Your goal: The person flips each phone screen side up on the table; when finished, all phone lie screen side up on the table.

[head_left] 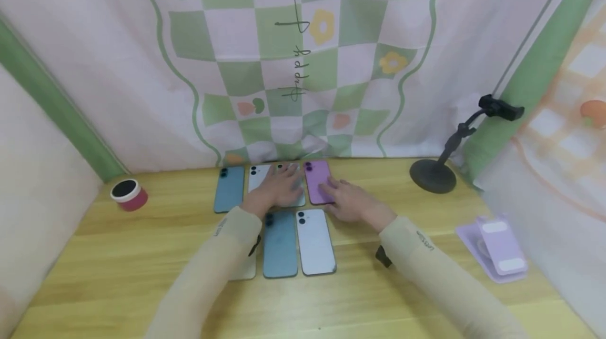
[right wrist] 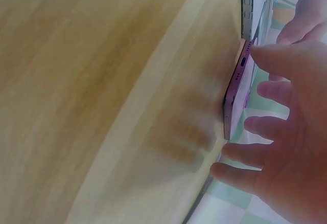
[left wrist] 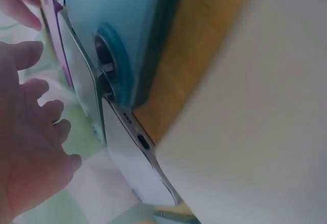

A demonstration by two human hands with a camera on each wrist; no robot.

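1. Location: two rows lie backs up on the bench (head_left: 369,302); rear row, left to right – rear blue phone (head_left: 229,190), rear white phone (head_left: 258,177), pale green phone (left wrist: 80,73), purple phone (head_left: 316,183); front row – front pale phone (head_left: 245,271), partly hidden by the left sleeve (head_left: 208,260), then front blue phone (head_left: 280,244) and front white phone (head_left: 316,241).

2. Left hand (head_left: 279,186): fingers spread and slightly bent, over the pale green phone; closed round nothing; pressure cannot be told.

3. Right hand (head_left: 350,201): fingers apart and nearly straight, at the purple phone's right edge; no grip seen; firm contact cannot be confirmed.

4. Risk, rear row: a hard leftward push by the right hand could, in my judgement, knock the purple phone into the pale green phone beside it; cause – the narrow spacing.

5. Risk, left hand: uneven pressure could skew the pale green phone against the rear white phone.

6. Risk, front row: a low left forearm could drag the front pale phone out of line; a purple phone drawn back too far could strike the front white phone, its near neighbour.
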